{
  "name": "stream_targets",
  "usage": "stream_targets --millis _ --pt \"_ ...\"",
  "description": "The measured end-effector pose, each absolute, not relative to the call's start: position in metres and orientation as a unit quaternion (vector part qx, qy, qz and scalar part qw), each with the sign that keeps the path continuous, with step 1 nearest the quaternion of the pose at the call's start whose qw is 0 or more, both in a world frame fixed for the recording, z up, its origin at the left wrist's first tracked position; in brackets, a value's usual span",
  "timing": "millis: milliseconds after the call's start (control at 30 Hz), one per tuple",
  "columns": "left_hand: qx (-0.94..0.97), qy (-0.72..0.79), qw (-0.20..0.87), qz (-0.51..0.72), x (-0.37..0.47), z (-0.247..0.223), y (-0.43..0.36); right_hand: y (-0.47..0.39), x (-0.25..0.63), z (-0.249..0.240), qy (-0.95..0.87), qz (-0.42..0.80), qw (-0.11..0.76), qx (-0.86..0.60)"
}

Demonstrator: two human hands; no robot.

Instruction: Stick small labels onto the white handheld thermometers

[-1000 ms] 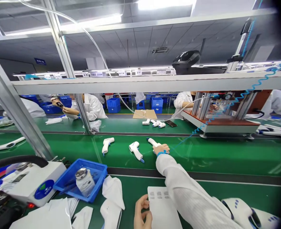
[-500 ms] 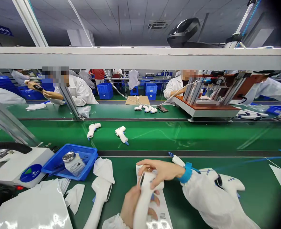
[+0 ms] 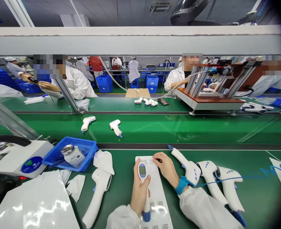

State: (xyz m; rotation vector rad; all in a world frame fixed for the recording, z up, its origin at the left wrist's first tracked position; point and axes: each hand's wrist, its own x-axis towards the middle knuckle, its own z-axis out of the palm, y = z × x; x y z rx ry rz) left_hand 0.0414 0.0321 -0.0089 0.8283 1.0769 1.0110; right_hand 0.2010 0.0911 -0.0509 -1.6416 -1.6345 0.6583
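Observation:
My left hand (image 3: 140,187) is closed around a white infrared thermometer (image 3: 146,203), held with its small grey screen facing up and its blue-tipped handle pointing toward me. Under it lies a long white sheet of labels (image 3: 158,194) with rows of small print. My right hand (image 3: 165,167), a blue band on its wrist, pinches at the sheet's top right edge; whether a label is between the fingertips is too small to tell. Beside my right forearm lie three more white thermometers, the nearest (image 3: 190,170) partly behind the wrist. Another thermometer (image 3: 98,190) lies left of my left hand.
A blue tray (image 3: 92,159) holding a metal-capped bottle (image 3: 73,156) stands at the left, near a white machine (image 3: 35,156) and glossy sheets (image 3: 32,203). Two thermometers lie on the green belt (image 3: 166,127). A fixture (image 3: 212,101) and co-workers are beyond it.
My left hand has turned the thermometer so its screen faces up. My right hand has left the thermometer and moved right to the label sheet's top edge. The camera view has tilted down.

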Motion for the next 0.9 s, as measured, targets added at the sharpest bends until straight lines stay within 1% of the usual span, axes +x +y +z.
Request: stream_targets --millis 233,400,600,667,767,800,833,900 --pt "0.393 0.468 0.657 0.442 0.041 -0.015 0.034 0.104 0.200 -0.054 -0.650 0.248 0.350 -0.627" --pt "0.382 0.471 0.666 0.435 0.040 -0.014 0.034 0.110 0.199 -0.046 -0.676 0.238 0.337 -0.611" --pt "0.377 0.459 0.666 0.451 0.039 -0.020 0.033 0.071 0.198 -0.019 -0.766 0.205 0.309 -0.525" --pt "0.387 0.459 0.659 0.452 0.039 -0.022 0.034 0.051 0.198 -0.004 -0.780 0.261 0.286 -0.492" --pt "0.418 0.464 0.618 0.477 0.038 -0.024 0.035 0.031 0.196 0.019 -0.718 0.477 0.227 -0.453" --pt "0.427 0.464 0.605 0.486 0.038 -0.023 0.035 0.028 0.194 0.025 -0.688 0.532 0.219 -0.442" --pt "0.432 0.462 0.598 0.493 0.038 -0.022 0.035 0.028 0.192 0.030 -0.669 0.557 0.226 -0.438" --pt "0.429 0.456 0.606 0.491 0.039 -0.020 0.033 0.034 0.186 0.036 -0.664 0.520 0.280 -0.458"
